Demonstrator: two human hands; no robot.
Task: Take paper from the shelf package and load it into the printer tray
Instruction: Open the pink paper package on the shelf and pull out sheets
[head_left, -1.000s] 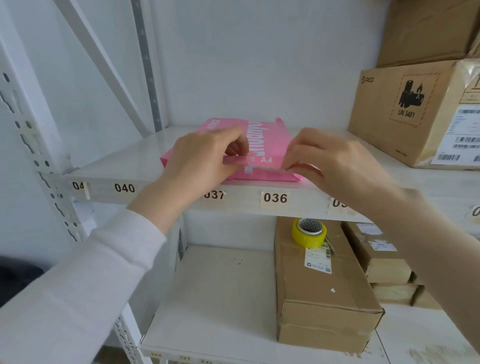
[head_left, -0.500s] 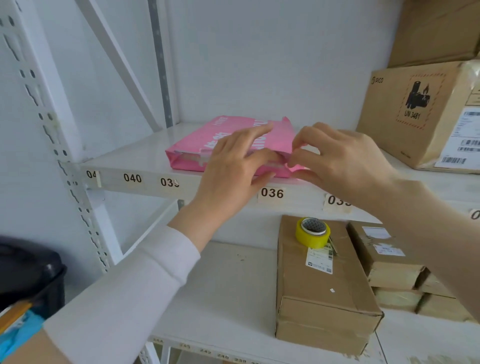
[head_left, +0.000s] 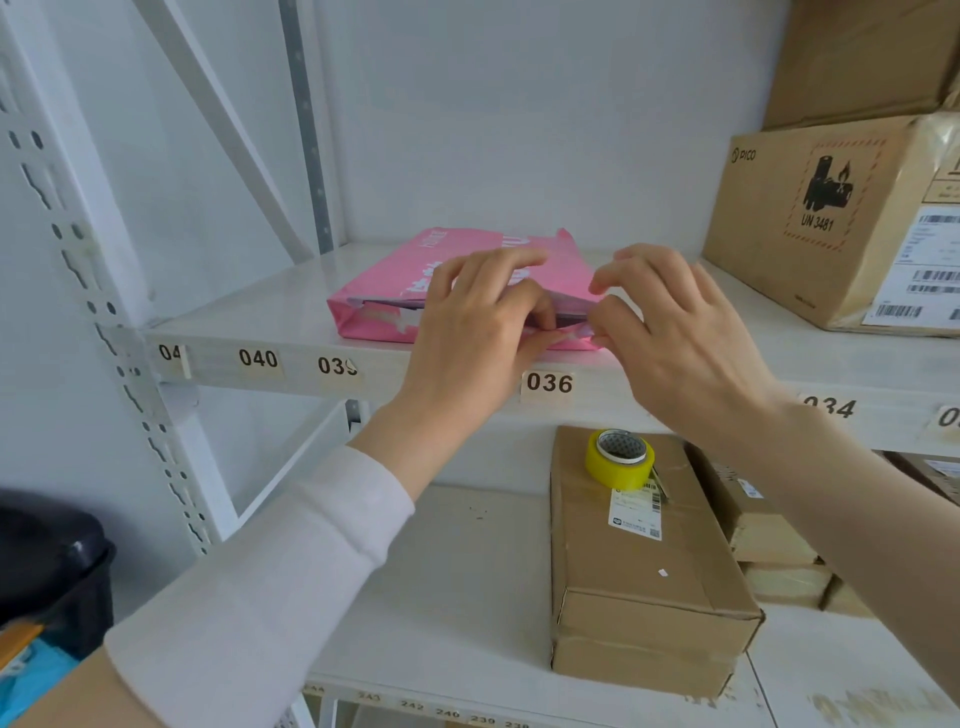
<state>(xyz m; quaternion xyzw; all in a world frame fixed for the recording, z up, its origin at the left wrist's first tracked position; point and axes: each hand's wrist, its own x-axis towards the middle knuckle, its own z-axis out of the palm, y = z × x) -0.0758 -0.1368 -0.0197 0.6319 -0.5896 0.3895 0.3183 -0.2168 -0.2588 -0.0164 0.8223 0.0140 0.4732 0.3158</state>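
A pink paper package (head_left: 387, 291) lies flat on the upper white shelf (head_left: 249, 322), its open end facing me. My left hand (head_left: 478, 332) rests on the package's front, fingers over the top wrapper and thumb tucked into the opening. My right hand (head_left: 675, 332) pinches the wrapper flap at the package's right front corner. The opening gapes slightly between the two hands and pale sheet edges show inside. No printer is in view.
A large cardboard box (head_left: 841, 223) with a hazard label stands on the same shelf to the right. On the lower shelf, a yellow tape roll (head_left: 620, 460) sits on a long cardboard box (head_left: 639, 566), with smaller boxes (head_left: 769, 525) beside it. A black bin (head_left: 52, 571) stands at lower left.
My left hand has shifted right along the package front to its opening. The flap is now spread wider between both hands. The view has moved closer and slightly left.
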